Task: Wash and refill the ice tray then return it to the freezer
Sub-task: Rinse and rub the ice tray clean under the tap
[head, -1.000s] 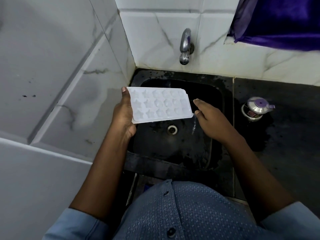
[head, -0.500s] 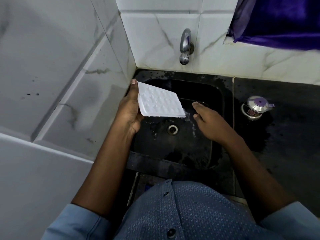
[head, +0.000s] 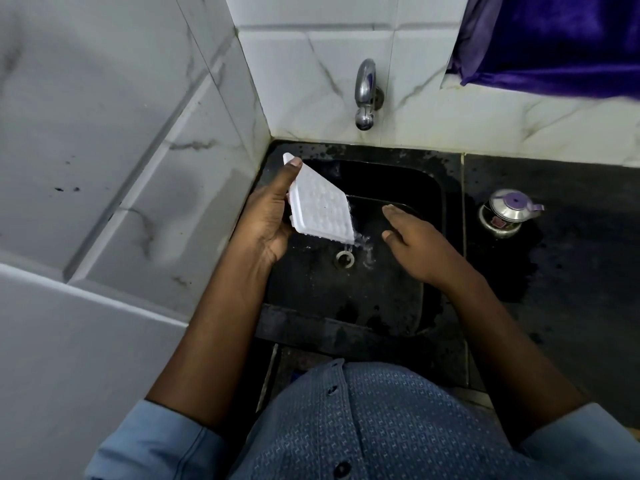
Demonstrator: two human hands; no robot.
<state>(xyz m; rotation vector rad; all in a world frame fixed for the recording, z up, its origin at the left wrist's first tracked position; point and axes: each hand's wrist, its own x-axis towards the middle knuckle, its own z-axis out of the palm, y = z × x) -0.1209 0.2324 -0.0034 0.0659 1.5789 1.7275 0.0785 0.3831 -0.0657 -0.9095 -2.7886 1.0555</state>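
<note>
Your left hand [head: 268, 223] is gripping the ice tray [head: 322, 209] by its edge, tipping it from flat to steep over the sink [head: 346, 296], so water is draining off; your right hand [head: 415, 244] is hovering beside it, fingers straight, holding nothing; refilling at the tap [head: 365, 95] is probably coming next

A lidded steel pot [head: 507, 216] stands on the counter [head: 571, 306], well right of your right-hand fingers [head: 398, 213]. Purple cloth [head: 554, 39] hangs beyond them.

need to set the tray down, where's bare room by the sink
Bare counter right of the sink, in front of the steel pot, partly wet. The sink floor around the drain is free. The tiled wall crowds the left.
</note>
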